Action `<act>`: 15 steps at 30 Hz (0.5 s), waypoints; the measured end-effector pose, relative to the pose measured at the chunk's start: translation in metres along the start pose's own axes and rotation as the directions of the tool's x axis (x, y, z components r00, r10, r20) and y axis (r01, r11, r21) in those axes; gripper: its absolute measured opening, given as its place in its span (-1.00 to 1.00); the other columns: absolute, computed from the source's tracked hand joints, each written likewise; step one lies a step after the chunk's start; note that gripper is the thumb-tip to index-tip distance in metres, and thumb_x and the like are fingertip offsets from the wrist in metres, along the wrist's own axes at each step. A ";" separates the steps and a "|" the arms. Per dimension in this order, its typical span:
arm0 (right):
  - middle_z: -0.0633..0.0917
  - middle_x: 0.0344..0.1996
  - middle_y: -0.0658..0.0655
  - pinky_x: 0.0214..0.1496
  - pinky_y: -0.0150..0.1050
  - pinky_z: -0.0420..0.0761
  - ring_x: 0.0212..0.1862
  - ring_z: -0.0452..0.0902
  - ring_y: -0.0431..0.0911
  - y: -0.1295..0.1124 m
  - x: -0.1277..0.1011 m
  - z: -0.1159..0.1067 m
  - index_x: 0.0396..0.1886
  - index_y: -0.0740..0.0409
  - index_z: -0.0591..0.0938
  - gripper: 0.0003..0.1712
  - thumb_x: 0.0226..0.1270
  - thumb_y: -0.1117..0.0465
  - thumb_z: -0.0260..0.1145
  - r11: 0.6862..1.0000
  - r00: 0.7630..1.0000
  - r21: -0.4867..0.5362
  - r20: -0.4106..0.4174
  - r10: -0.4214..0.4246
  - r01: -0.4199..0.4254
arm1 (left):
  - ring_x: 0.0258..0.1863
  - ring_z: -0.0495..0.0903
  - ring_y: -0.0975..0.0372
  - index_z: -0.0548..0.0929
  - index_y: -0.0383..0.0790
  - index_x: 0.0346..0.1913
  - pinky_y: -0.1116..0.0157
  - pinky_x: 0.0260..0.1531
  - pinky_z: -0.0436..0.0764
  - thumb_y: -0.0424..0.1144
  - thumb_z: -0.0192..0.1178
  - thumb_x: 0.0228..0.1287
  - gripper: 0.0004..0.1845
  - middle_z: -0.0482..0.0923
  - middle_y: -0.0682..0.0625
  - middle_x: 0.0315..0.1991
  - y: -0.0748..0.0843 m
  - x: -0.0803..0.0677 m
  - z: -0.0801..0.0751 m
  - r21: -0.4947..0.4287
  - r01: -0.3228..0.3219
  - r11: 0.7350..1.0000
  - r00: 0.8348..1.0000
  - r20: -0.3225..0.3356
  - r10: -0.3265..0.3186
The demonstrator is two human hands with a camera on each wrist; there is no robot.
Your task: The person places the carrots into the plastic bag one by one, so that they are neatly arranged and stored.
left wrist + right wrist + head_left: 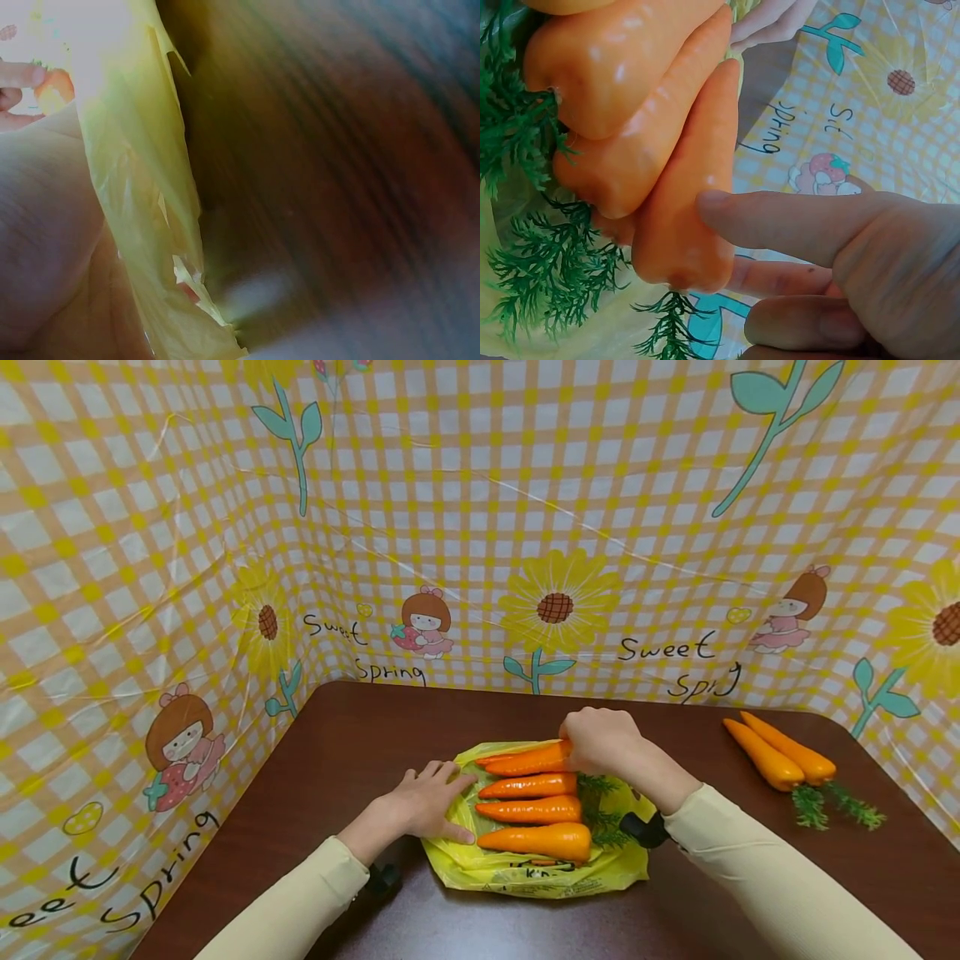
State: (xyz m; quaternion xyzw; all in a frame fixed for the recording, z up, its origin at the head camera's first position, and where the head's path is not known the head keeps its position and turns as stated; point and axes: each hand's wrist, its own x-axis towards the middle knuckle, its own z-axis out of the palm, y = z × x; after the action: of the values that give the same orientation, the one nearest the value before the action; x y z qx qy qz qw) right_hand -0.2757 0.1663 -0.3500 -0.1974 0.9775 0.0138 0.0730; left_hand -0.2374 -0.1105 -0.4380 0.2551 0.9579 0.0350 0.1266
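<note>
The top carrot point(528, 761) is gripped by the curled fingers of the right hand point(597, 739) at the far end of a row of carrots on the yellow bag point(525, 870). The bag is pressed flat against the brown surface point(337, 735) by the left hand point(423, 802), fingers straight.

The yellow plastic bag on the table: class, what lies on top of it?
On the yellow plastic bag lie four carrots side by side; the right hand grips the farthest, the left hand presses the bag's edge. Whatever is inside or beneath the bag is covered.
</note>
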 end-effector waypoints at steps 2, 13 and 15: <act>0.73 -0.28 0.07 -0.49 -0.15 0.52 -0.48 0.53 -0.09 0.000 -0.001 -0.001 -0.07 0.03 0.78 -0.73 0.24 0.09 0.47 1.000 1.000 0.004 -0.002 0.000 0.000 | 0.51 0.14 0.00 0.20 0.10 0.58 -0.22 0.33 0.27 0.42 0.25 0.16 -0.01 0.13 -0.07 0.53 0.000 0.000 -0.001 -0.001 0.000 1.000 1.000 -0.001 0.000; 0.76 -0.13 0.11 -0.51 -0.17 0.51 -0.44 0.58 -0.10 -0.001 -0.007 -0.008 0.06 0.04 0.75 -0.63 0.26 0.09 0.45 0.999 0.999 0.042 -0.032 0.020 -0.019 | 0.52 0.13 -0.02 0.19 0.09 0.58 -0.24 0.32 0.27 0.40 0.27 0.16 -0.01 0.13 -0.08 0.54 -0.001 0.003 0.002 -0.005 0.000 1.000 1.000 0.002 0.000; 0.76 -0.09 0.12 -0.49 -0.15 0.55 -0.41 0.61 -0.09 -0.001 -0.011 -0.008 0.09 0.05 0.74 -0.59 0.26 0.07 0.46 0.998 0.999 0.053 -0.038 0.021 -0.019 | 0.51 0.15 -0.01 0.21 0.09 0.57 -0.23 0.31 0.29 0.41 0.27 0.15 -0.01 0.15 -0.08 0.53 0.001 0.000 0.000 -0.006 -0.001 1.000 1.000 0.001 0.001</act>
State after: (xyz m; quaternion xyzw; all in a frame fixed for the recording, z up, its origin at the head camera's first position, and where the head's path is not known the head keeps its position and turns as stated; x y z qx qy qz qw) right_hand -0.2666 0.1689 -0.3408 -0.1860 0.9806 -0.0152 0.0594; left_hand -0.2365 -0.1096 -0.4382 0.2553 0.9577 0.0377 0.1277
